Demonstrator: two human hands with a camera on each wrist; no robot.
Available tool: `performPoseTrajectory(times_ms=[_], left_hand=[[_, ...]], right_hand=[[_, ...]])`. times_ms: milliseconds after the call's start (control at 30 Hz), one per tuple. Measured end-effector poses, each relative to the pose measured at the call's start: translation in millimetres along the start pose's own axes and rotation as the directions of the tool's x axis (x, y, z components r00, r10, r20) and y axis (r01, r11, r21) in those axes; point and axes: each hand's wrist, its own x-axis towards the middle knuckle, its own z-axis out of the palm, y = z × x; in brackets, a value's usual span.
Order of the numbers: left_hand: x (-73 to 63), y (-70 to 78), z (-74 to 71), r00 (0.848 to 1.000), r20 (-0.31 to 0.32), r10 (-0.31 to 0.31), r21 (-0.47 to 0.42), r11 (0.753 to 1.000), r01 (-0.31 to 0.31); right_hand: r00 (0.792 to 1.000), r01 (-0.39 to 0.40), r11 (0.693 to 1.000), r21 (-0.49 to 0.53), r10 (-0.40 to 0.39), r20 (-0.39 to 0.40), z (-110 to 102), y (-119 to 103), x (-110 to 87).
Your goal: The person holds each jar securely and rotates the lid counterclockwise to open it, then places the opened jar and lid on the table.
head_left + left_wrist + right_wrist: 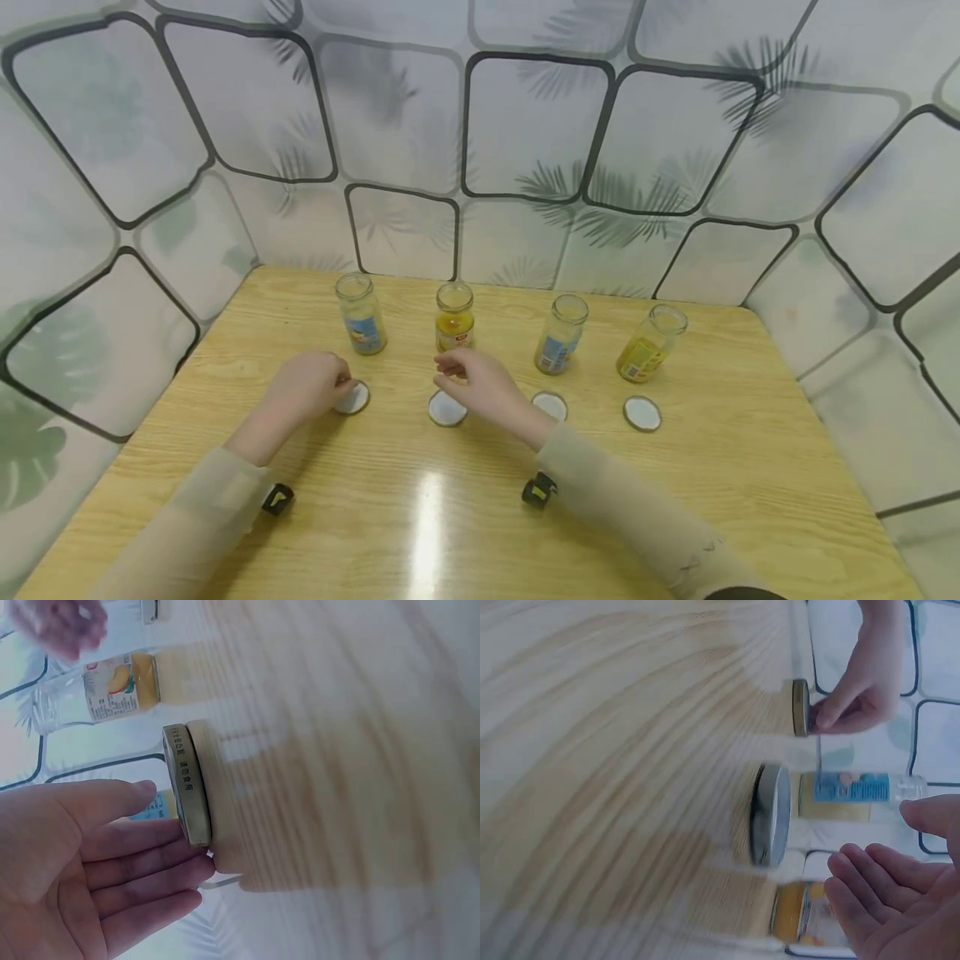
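My left hand (pixel 307 385) is at the leftmost jar lid (pixel 354 398), which lies white side up on the table. In the left wrist view the fingers are nearly straight at the edge of that gold-rimmed lid (pixel 189 784), with the thumb apart from it. Over the second lid (pixel 447 409) hovers my right hand (pixel 483 385); the right wrist view shows its fingers loosely extended, holding nothing, apart from the lid (pixel 771 815). Behind these lids stand an uncapped glass jar with a blue label (pixel 364 332) and an uncapped jar with yellow contents (pixel 454 325).
Farther right stand another blue-labelled open jar (pixel 558 342) and a yellow-labelled open jar (pixel 647 350). In front of them lie a third lid (pixel 550 405), partly behind my right wrist, and a fourth lid (pixel 642 413). A patterned wall (pixel 405 233) borders the wooden table (pixel 360 508).
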Motion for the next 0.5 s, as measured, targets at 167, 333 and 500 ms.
performPoseTrajectory(times_ms=[167,333,500], left_hand=[[0.3,-7.1,0.3,0.999,0.031,-0.02,-0.037,0.999,0.022],[-4.0,-10.4,-0.2,0.999,0.037,-0.017,-0.054,0.998,0.019],[-9.0,-13.4,-3.4,0.999,0.031,-0.021,-0.068,0.997,0.023]], right_hand=[[0.999,-0.03,0.999,-0.035,0.03,-0.016,-31,25,-29.8],[0.999,-0.025,0.992,-0.121,0.02,-0.045,-61,51,-61.8],[0.993,-0.088,0.983,-0.16,0.074,-0.091,-90,69,-89.3]])
